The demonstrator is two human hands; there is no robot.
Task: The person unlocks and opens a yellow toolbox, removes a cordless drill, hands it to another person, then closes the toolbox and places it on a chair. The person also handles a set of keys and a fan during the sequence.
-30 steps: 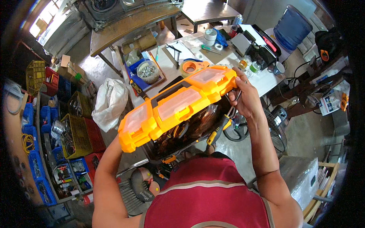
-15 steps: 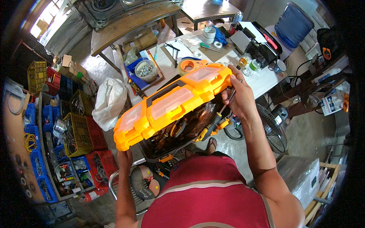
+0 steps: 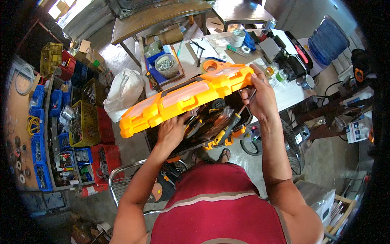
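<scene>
A black toolbox (image 3: 158, 140) with an orange lid (image 3: 189, 99) and clear windows stands in front of me, its lid tilted up. My right hand (image 3: 262, 95) grips the lid's right end, thumb on top. The fingers of that hand also pinch the metal shaft of a yellow-and-black screwdriver (image 3: 228, 129), whose handle slants down over the box. My left hand (image 3: 171, 131) reaches under the lid with fingers stretched out, their tips partly hidden, beside a yellow-and-black hand tool (image 3: 194, 127). A black tape measure (image 3: 218, 104) and clear plastic packets lie deeper inside.
Behind the box, a white table (image 3: 290, 95) bears a tub of small metal parts (image 3: 166, 67), an orange tape roll (image 3: 210, 65) and bottles. A metal-framed chair (image 3: 122, 179) is at left, a black fan (image 3: 290, 142) at right. Crates (image 3: 85, 128) line the left side.
My left hand has gone from below the lid's left end into the toolbox opening. My right hand keeps hold of the lid and screwdriver. The view has shifted somewhat.
</scene>
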